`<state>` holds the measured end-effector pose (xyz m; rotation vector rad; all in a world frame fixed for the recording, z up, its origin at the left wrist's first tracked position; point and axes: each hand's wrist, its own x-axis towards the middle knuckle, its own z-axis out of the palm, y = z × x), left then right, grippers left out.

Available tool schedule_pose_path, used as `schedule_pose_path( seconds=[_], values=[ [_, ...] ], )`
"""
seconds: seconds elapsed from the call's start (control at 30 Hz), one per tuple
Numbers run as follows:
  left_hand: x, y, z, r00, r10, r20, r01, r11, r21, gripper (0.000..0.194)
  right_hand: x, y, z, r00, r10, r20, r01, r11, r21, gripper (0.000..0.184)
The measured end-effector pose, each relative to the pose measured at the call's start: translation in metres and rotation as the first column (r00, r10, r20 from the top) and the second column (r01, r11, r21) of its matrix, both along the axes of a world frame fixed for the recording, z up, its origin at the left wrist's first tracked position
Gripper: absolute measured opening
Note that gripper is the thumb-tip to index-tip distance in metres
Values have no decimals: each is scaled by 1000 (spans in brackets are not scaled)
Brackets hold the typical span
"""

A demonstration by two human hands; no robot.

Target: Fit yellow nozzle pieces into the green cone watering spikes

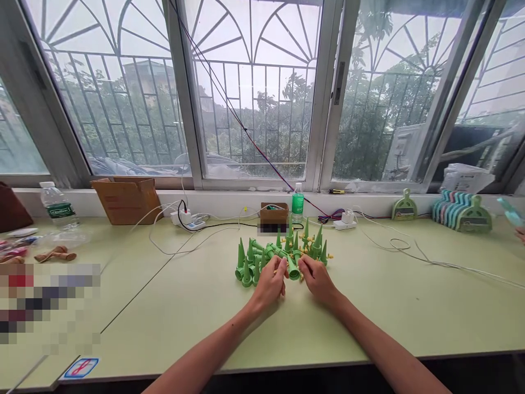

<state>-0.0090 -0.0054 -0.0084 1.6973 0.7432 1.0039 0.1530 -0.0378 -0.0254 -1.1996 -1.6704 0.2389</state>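
Note:
A pile of green plastic watering spikes [246,273] lies in front of me on the table, some upright and some on their sides. Small yellow valve pieces [330,256] show among them, mostly at the right. My left hand [270,282] is closed with thumb and fingers together on one green spike [293,270], whose round open end faces me. Beside that end, my right hand [316,278] is closed in a pinch. Its fingertips hide most of whatever they hold.
Behind the pile stand a small cardboard box [274,218] and a green-labelled bottle [297,202]. White cables [197,247] run across the pale green table [184,317]. At the right are a row of small dustpans [463,212] and another person's hand [520,234].

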Motion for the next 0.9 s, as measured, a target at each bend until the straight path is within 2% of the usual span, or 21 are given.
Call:
schedule_pose_path(
  seconds=[0.17, 0.33, 0.9],
  values=[
    [0, -3, 4, 993, -74, -87, 68, 995, -73, 49, 0, 0, 0, 1000, 3, -6, -3, 1000, 11, 33],
    [1, -5, 2, 988, -136, -79, 127, 986, -109, 49, 1, 1, -1, 1000, -3, 3, 3, 1000, 15, 33],
    [0, 0, -4, 989, -61, -132, 77, 990, 120, 40, 1, -1, 2, 1000, 1, 25, -1, 1000, 7, 35]
  ],
)
